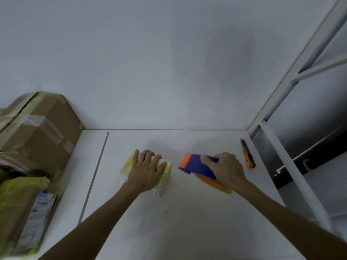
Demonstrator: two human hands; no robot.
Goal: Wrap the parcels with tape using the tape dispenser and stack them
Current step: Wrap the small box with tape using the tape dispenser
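Fingers of the left hand (146, 171) lie spread, pressing flat on the small parcel (166, 177) at the middle of the table (169, 222). The right hand (225, 169) curls round the tape dispenser (195, 164), just right of it, apart. Step in hand: taping. Next move likely calls for bringing dispenser to parcel. Parcel: pale, banded in yellowish tape.

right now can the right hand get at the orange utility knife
Probably yes: the utility knife lies just right of the right hand with only bare table between, but that hand grips the tape dispenser.
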